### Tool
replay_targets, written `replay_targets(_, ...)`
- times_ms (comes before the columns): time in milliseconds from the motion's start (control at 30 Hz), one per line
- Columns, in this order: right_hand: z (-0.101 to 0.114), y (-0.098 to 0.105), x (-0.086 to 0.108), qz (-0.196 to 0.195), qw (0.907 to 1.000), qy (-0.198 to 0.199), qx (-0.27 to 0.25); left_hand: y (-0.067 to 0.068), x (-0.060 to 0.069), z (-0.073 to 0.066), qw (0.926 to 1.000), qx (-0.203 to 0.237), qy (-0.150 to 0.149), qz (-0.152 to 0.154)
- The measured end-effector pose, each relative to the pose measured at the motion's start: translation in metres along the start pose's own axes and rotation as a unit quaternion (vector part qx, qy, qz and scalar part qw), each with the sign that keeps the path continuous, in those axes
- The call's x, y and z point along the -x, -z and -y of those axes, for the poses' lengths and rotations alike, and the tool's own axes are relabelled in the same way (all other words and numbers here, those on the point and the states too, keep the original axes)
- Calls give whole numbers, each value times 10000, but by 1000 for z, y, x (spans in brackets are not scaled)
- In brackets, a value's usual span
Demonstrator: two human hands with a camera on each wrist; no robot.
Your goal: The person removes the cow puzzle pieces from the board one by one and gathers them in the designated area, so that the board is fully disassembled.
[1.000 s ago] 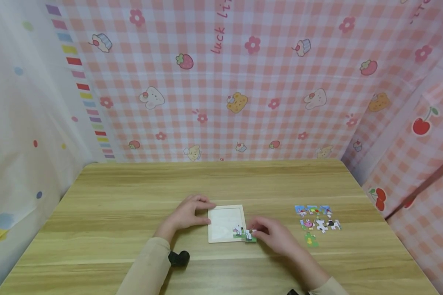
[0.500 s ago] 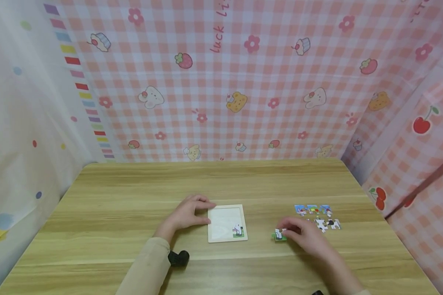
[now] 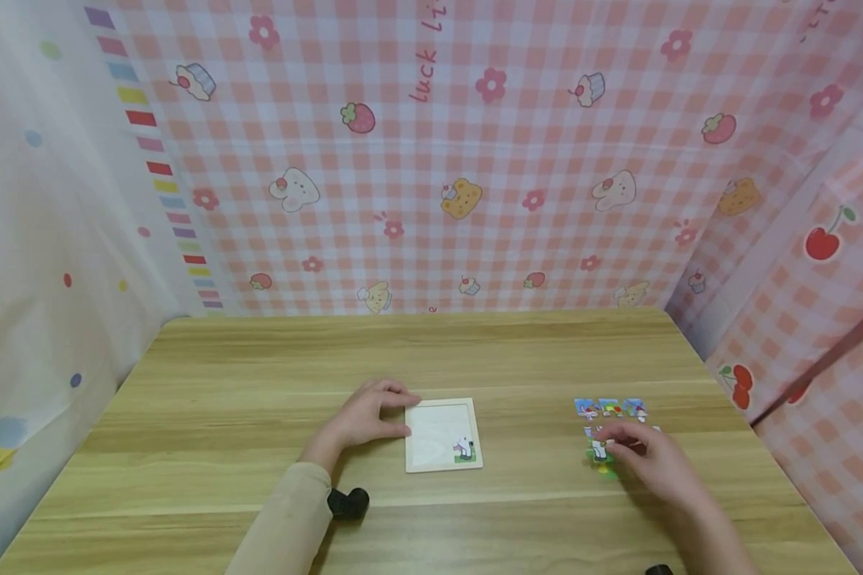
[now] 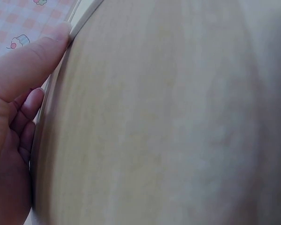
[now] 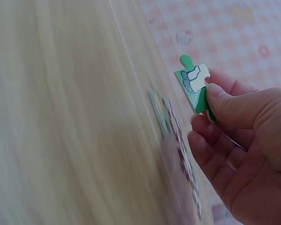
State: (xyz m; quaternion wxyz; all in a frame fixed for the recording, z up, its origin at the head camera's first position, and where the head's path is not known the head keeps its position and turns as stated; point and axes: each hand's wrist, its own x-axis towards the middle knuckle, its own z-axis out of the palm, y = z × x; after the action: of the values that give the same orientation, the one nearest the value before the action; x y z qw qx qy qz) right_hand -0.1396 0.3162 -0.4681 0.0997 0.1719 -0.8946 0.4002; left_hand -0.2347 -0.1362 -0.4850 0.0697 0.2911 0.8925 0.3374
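Note:
In the head view my left hand (image 3: pixel 370 414) lies at the left side of a small square wooden puzzle tray (image 3: pixel 431 470), its thumb and forefinger touching the rim. A piece with a white animal on green (image 3: pixel 463 451) sits in the tray's near right corner. Over at the right, my right hand (image 3: pixel 647 457) pinches a green and white jigsaw piece (image 5: pixel 193 91) between thumb and fingers, held above the loose pieces. The right wrist view shows this piece raised off the table. In the left wrist view, the thumb (image 4: pixel 33 61) meets the tray's edge.
Loose jigsaw pieces (image 3: pixel 610 408) form a row at the right of the wooden table (image 3: pixel 259 359). More pieces beneath are partly covered by the right hand. A black wrist device (image 3: pixel 348 504) is on the left wrist. Patterned cloth (image 3: pixel 431 160) hangs behind.
My right hand has moved rightward from the tray's near right corner to above the loose pieces, still pinching the green and white jigsaw piece. The left hand and tray have stayed put.

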Motion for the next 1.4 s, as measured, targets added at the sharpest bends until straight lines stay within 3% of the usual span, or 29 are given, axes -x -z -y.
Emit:
replay_targets(133,-7,9,7,-160,9995,-249,129,1,0,-1,10000,21,0,6)
replay_targets(267,-16,16,14,-288,9993,-235,90,1,1,-3,10000,18,3,15)
replay_targets(467,-27,24,22,-92,9995,-292,-50,2,1,-4,10000,9,25,19)
replay_targets(667,-30,29,25,137,9970,-692,303,2,1,-5,10000,18,47,23)
replay_targets(933,-31,29,25,199,9953,-784,538,2,1,-4,10000,12,48,27)
replay_targets(1200,-33,28,25,153,9952,-612,753,2,1,-4,10000,-9,28,38)
replay_targets(1400,-39,24,25,-152,9974,-97,702,3,1,-6,10000,18,58,46)
